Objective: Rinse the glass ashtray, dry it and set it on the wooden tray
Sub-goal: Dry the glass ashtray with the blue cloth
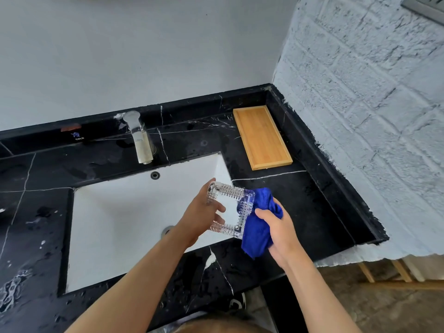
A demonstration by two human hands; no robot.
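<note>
Now glass ashtray (230,210) between hands, left hand (200,216) gripping.

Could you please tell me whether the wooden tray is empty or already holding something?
Empty: the wooden tray shows only bare wood, and the glass ashtray is over the sink.

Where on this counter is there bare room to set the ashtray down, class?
The wooden tray in the back right corner is bare. Black counter lies free between tray, sink and right wall. It is crowded at the sink's right edge, where the left hand holds the ashtray and the right hand the blue cloth.
</note>
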